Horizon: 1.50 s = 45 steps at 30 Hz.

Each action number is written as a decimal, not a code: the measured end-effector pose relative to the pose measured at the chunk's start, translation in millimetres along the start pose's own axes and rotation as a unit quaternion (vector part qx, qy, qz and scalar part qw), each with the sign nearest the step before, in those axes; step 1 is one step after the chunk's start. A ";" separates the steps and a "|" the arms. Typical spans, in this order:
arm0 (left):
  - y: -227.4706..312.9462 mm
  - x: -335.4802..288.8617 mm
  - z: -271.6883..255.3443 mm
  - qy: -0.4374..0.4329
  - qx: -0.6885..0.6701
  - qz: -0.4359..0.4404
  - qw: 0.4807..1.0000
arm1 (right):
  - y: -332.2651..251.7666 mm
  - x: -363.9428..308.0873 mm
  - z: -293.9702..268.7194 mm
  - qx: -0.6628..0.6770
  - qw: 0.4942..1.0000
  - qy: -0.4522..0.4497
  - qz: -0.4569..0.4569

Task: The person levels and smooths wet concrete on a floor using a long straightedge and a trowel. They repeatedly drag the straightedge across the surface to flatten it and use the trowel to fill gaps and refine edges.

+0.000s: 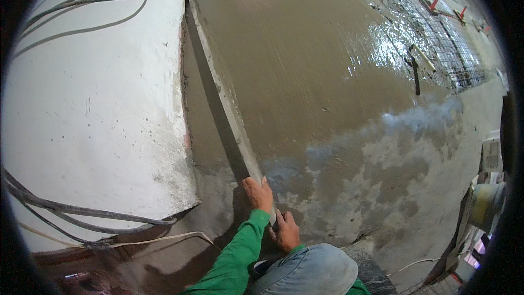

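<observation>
A long, narrow straightedge bar (225, 93), smeared with grey mortar, runs from near my knees to the far left edge of the wet concrete (289, 60). My left hand (258, 194) is closed around its near part, fingers wrapped over the bar. Just behind it, close to the bar's near end, my right hand (287, 231) also grips the bar; its fingers are partly hidden. Smooth wet concrete lies to the right of the bar, and a darker strip shows between the bar and the white wall (103, 93).
Black cables (82, 210) lie along the wall's lower edge, with a pale cord (164, 239) beside them. Wire mesh (426, 27) and red-topped pieces (435, 3) are at the far right. A dark-handled tool (417, 76) rests on the wet surface. A bucket (487, 205) stands at the right.
</observation>
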<state>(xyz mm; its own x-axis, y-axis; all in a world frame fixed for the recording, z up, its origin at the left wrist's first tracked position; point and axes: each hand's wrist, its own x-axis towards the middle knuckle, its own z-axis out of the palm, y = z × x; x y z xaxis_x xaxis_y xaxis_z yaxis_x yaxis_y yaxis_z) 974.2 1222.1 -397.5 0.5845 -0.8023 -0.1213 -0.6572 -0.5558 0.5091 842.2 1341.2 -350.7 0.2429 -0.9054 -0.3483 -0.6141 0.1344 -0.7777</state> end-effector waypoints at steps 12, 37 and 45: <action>39.0 -9.6 15.9 -0.056 0.013 0.008 0.998 | 34.8 4.3 -8.3 0.011 0.993 0.110 0.033; 69.5 55.7 7.9 -0.038 -0.033 0.068 0.996 | 52.4 -9.6 -32.0 -0.088 0.988 0.122 0.045; 67.6 55.5 18.6 -0.024 0.003 0.072 0.997 | 45.9 -10.8 -29.4 -0.065 0.989 0.102 0.089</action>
<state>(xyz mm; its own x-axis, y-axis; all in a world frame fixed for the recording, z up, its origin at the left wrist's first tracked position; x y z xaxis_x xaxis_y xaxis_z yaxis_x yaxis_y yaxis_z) 953.4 1136.0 -385.6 0.4609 -0.8832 -0.0873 -0.7361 -0.4354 0.5183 789.3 1345.3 -367.2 -0.0264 -0.9359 -0.3512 -0.7281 0.2587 -0.6348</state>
